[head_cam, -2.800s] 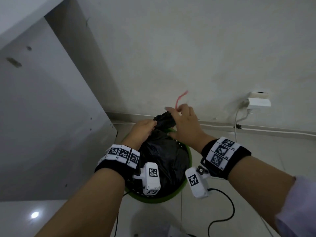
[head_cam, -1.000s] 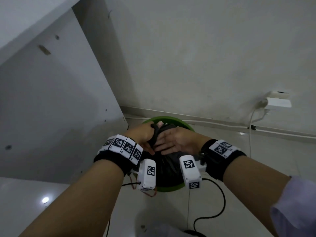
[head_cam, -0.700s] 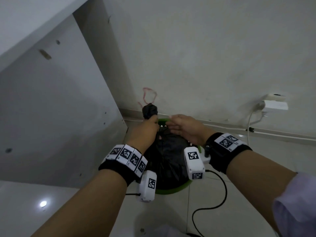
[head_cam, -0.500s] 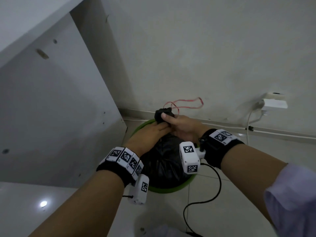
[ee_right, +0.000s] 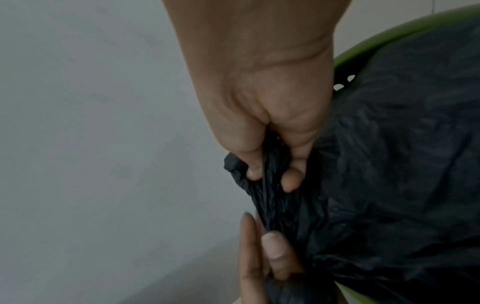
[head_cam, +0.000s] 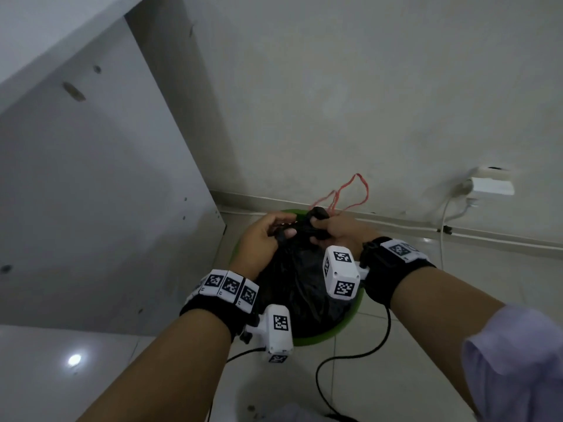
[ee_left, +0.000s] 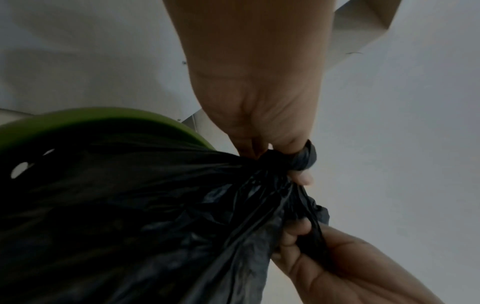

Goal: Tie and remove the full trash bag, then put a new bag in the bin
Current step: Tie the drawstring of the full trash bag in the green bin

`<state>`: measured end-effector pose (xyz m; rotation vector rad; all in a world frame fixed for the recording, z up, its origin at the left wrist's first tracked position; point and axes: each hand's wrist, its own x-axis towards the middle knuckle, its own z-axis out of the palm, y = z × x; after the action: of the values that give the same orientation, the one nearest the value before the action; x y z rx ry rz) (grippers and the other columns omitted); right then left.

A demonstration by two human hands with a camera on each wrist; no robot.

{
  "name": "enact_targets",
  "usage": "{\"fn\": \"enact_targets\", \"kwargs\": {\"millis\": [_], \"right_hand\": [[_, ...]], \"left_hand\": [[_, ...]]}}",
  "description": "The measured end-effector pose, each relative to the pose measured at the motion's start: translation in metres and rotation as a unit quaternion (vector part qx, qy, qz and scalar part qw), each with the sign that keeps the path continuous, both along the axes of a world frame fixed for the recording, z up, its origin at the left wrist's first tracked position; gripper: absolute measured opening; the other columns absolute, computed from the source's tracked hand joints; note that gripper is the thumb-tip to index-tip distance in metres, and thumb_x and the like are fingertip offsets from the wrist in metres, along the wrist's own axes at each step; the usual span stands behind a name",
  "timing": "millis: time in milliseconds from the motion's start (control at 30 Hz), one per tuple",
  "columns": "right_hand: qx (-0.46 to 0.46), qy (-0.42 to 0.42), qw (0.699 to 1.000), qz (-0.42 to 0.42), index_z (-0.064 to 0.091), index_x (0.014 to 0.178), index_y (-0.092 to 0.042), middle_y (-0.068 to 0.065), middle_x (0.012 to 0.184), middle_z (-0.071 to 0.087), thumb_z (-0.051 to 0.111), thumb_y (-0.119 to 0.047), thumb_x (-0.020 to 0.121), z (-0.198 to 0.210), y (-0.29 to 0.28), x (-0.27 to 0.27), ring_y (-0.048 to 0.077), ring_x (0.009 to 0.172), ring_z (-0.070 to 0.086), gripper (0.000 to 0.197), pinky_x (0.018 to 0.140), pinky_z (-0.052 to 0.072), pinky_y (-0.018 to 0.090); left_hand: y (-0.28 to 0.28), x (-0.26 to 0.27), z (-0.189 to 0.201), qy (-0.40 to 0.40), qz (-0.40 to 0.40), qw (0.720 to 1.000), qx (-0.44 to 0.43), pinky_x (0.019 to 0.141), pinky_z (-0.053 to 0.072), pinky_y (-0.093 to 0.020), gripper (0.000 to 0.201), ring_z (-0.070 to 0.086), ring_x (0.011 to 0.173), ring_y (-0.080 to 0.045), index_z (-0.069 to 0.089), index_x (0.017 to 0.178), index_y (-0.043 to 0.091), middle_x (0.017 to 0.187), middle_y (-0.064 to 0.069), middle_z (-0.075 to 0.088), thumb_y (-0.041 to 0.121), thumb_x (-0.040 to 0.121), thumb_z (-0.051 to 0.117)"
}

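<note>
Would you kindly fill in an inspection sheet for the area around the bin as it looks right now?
Surface: pale tiled floor, with a light reflection.
Job's things: black trash bag gathered at its neck, sitting in the green bin; red drawstring loose above it. New bag: nothing seen.
Clutter: nothing seen.
Hands: left hand and right hand both grip the bag's neck.
Cables: black cable on the floor; white cord at the wall plug.
Surroundings: white wall; white panel on the left.
</note>
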<state>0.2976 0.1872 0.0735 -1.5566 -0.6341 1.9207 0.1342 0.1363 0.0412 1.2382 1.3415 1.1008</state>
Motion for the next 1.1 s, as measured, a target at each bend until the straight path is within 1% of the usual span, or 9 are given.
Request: {"fn": "enact_targets", "kwargs": {"millis": [133,267,367,533,600,733,833,967,1100], "right_hand": [[0.032,0.083,0.996,0.009,0.059,0.098,-0.008,0.013,0.094,0.064,0.053,-0.017,0.096,0.003,-0.004,0.017,0.025,0.084,0.065,0.012,0.064,0.061,0.034],[0.046,-0.185,0.977,0.092,0.054,0.073,-0.009,0.009,0.057,0.051,0.044,-0.053,0.095,0.014,-0.012,0.039,0.023,0.045,0.055,0.050,0.046,0.044,0.028],[0.258,-0.434,0.861,0.061,0.050,0.068,-0.015,0.004,0.067,0.054,0.059,-0.048,0.085,0.003,-0.002,0.048,0.027,0.069,0.056,0.038,0.064,0.041,0.034],[0.446,-0.529,0.685,0.230,0.058,0.119,-0.021,0.012,0.112,0.047,0.070,-0.048,0.075,-0.005,0.009,0.033,0.029,0.105,0.045,0.053,0.090,0.039,0.036],[0.322,-0.538,0.704,0.334,0.059,0.119,-0.013,0.016,0.111,0.059,0.056,-0.052,0.088,0.003,0.011,0.028,0.032,0.100,0.058,0.050,0.084,0.049,0.037],[0.092,-0.335,0.893,0.286,0.052,0.115,0.005,0.015,0.062,0.064,0.042,-0.035,0.100,0.022,0.006,0.028,0.022,0.037,0.058,0.044,0.040,0.049,0.028],[0.259,-0.461,0.813,0.243,0.061,0.118,-0.007,0.013,0.098,0.069,0.052,-0.021,0.092,0.018,0.009,0.035,0.025,0.080,0.067,0.031,0.075,0.052,0.031],[0.375,-0.490,0.692,0.375,0.025,0.150,-0.017,0.018,0.137,0.038,0.069,-0.033,0.074,-0.005,0.019,0.037,0.035,0.128,0.035,0.089,0.108,0.029,0.037],[0.312,-0.376,0.753,0.441,0.042,0.135,-0.017,0.011,0.127,0.061,0.069,-0.045,0.077,-0.012,0.015,0.033,0.024,0.114,0.055,0.070,0.098,0.040,0.037]], "left_hand": [[0.006,0.003,-0.007,-0.087,0.079,0.989,-0.088,0.097,0.052,-0.042,0.014,0.069,0.100,-0.023,0.076,0.098,0.019,0.102,-0.004,0.075,0.013,0.091,0.064],[0.015,0.005,-0.006,-0.089,0.124,0.980,-0.124,0.093,0.053,-0.042,0.013,0.068,0.085,-0.021,0.074,0.082,0.017,0.085,-0.004,0.074,0.013,0.090,0.066],[0.019,0.008,-0.003,-0.093,0.136,0.978,-0.127,0.084,0.053,-0.034,0.015,0.065,0.076,-0.016,0.071,0.078,0.015,0.077,-0.001,0.072,0.009,0.091,0.065],[0.020,0.007,-0.001,-0.105,0.130,0.976,-0.136,0.087,0.053,-0.037,0.012,0.065,0.082,-0.021,0.071,0.083,0.010,0.084,-0.007,0.072,0.007,0.091,0.063],[0.022,0.006,-0.002,-0.094,0.129,0.978,-0.135,0.090,0.053,-0.040,0.008,0.066,0.087,-0.025,0.071,0.088,0.006,0.091,-0.013,0.072,0.008,0.091,0.064],[0.026,0.005,-0.004,-0.066,0.136,0.978,-0.140,0.091,0.053,-0.037,0.007,0.065,0.086,-0.022,0.071,0.088,0.007,0.090,-0.009,0.072,0.005,0.090,0.064],[0.028,0.006,-0.004,-0.041,0.145,0.979,-0.138,0.084,0.054,-0.030,0.008,0.065,0.084,-0.020,0.071,0.088,0.008,0.088,-0.005,0.071,0.006,0.090,0.064],[0.025,0.006,0.000,-0.037,0.112,0.985,-0.127,0.084,0.054,-0.030,0.009,0.066,0.085,-0.018,0.071,0.086,0.012,0.090,-0.005,0.072,0.008,0.091,0.065],[0.024,0.001,0.002,-0.014,0.084,0.988,-0.127,0.093,0.052,-0.041,0.009,0.066,0.089,-0.022,0.073,0.084,0.014,0.093,-0.009,0.073,0.011,0.090,0.066]]}}
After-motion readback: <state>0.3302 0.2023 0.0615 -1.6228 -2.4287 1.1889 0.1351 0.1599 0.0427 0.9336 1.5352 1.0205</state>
